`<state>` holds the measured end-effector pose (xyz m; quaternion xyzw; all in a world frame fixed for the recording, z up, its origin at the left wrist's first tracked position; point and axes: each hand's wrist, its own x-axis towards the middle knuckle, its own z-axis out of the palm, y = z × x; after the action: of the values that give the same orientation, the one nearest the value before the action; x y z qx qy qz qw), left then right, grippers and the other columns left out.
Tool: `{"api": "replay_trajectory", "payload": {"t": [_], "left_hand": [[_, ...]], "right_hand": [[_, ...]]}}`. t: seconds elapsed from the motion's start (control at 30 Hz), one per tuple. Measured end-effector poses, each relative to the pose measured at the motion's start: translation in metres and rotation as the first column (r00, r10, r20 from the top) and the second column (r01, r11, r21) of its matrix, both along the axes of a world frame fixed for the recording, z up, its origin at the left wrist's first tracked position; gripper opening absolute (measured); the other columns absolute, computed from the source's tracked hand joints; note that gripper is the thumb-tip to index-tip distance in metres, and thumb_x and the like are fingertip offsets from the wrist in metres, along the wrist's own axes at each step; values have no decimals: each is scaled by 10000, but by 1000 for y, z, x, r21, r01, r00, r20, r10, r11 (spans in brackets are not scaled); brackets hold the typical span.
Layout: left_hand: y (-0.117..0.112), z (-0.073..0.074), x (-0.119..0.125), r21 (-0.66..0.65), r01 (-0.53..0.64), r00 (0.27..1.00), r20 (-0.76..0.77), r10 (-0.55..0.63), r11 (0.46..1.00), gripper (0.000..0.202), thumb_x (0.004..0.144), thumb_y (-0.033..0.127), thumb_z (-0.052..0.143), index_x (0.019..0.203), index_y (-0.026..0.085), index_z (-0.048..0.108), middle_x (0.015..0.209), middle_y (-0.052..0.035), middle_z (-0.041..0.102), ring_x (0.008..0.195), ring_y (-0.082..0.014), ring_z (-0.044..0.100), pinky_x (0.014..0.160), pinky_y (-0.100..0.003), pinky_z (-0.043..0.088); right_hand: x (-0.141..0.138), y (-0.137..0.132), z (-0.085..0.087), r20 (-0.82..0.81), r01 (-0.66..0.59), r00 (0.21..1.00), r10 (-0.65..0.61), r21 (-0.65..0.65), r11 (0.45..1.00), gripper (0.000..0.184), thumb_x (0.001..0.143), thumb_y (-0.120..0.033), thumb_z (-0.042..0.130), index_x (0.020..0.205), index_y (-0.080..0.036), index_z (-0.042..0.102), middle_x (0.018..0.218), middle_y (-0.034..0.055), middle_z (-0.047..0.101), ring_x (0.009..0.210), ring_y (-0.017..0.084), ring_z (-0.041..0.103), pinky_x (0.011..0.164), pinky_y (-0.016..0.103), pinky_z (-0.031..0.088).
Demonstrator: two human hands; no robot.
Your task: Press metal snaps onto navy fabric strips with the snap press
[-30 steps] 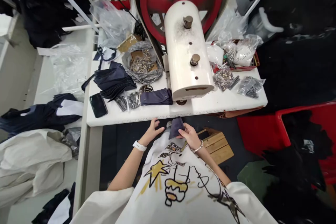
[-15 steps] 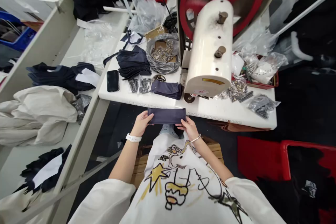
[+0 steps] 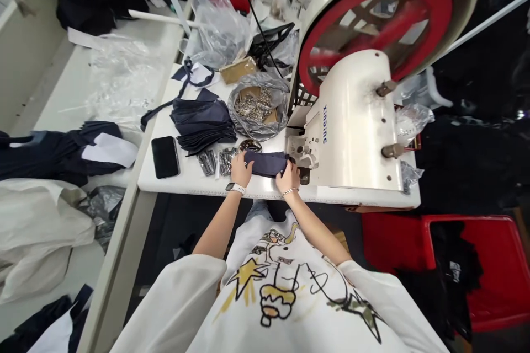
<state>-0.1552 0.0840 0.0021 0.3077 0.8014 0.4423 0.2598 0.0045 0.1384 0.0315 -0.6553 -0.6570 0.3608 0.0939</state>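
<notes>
A dark navy fabric strip [image 3: 265,163] stretches between my two hands at the table's front edge, over the spot where a small stack of similar strips lay. My left hand [image 3: 240,170] grips its left end, fingers closed. At the other end, my right hand [image 3: 289,177] pinches the strip's corner, right beside the base of a white press machine [image 3: 351,127] with a red wheel. How much of the stack lies under the strip is hidden. Small bags of black metal pieces [image 3: 216,161] lie just left of my left hand.
Behind the strip stands an open plastic bag of metal fasteners [image 3: 257,106]. A fanned pile of navy strips [image 3: 202,124] and a phone [image 3: 165,157] lie to the left. A red bin [image 3: 488,276] stands on the floor at right; a side table [image 3: 62,83] holds fabric.
Both hands have moved forward with the strip, from in front of the table edge onto the stack there. The view has shifted, showing more of the machine's side.
</notes>
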Motion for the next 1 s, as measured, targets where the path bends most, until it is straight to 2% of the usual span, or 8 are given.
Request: {"api": "replay_trajectory", "payload": {"t": [0.13,0.23,0.3,0.4,0.6,0.67,0.8,1.0], "left_hand": [[-6,-5,-6,-84,2,999,-51,-6,996,415,743,255,611,1130,151,504,996,-128,583,1035,-290,536,905,-462,415],[-7,-6,-8,-126,23,997,-65,-31,992,288,722,269,630,975,149,563,900,-115,582,967,-302,555,866,-471,430],[-7,-7,-7,-137,38,996,-75,-48,990,199,729,285,620,873,155,578,897,-126,576,965,-317,548,867,-485,422],[-8,-7,-4,-137,37,995,-91,-49,990,174,754,312,583,837,160,574,968,-154,561,1010,-335,518,893,-502,395],[-12,-4,-5,-120,5,998,-54,-11,993,219,703,388,630,751,188,556,889,-126,585,1009,-335,487,892,-506,370],[-14,-1,-8,-100,-5,1000,-5,4,995,234,671,396,652,679,199,528,796,-89,580,964,-306,497,861,-466,394],[-21,6,-15,-27,-17,987,159,21,999,263,670,387,625,612,201,447,646,-6,518,736,-183,534,709,-330,452],[-29,11,-19,45,-89,952,296,72,995,309,701,395,582,626,206,350,622,32,466,615,-108,497,628,-258,453]], "right_hand": [[-3,10,-5,69,-26,997,26,4,1000,547,752,-216,544,1265,-69,427,1274,227,456,1197,362,392,961,505,345],[-1,21,-12,70,-48,996,47,5,999,436,753,-196,539,1178,-106,505,1184,181,529,1116,304,472,932,451,383],[0,25,-15,58,-62,996,61,9,998,323,750,-196,539,1064,-125,566,1095,156,569,1044,281,512,902,431,401],[1,27,-17,14,-78,997,77,16,997,214,747,-215,536,940,-143,595,990,129,596,940,252,547,847,399,423],[6,27,-15,-107,-49,993,48,-5,999,256,712,-242,550,956,-174,592,851,59,612,759,197,553,752,338,441],[10,27,-13,-148,-41,988,37,-26,999,254,692,-257,567,933,-187,602,834,44,619,737,187,552,728,320,444],[17,22,-7,-210,-4,978,-8,-55,998,204,689,-352,574,814,-193,591,758,30,605,711,185,551,686,301,444],[17,10,-5,-251,68,964,-86,-80,994,237,740,-438,511,687,-210,476,682,-1,546,651,151,517,632,270,441]]}}
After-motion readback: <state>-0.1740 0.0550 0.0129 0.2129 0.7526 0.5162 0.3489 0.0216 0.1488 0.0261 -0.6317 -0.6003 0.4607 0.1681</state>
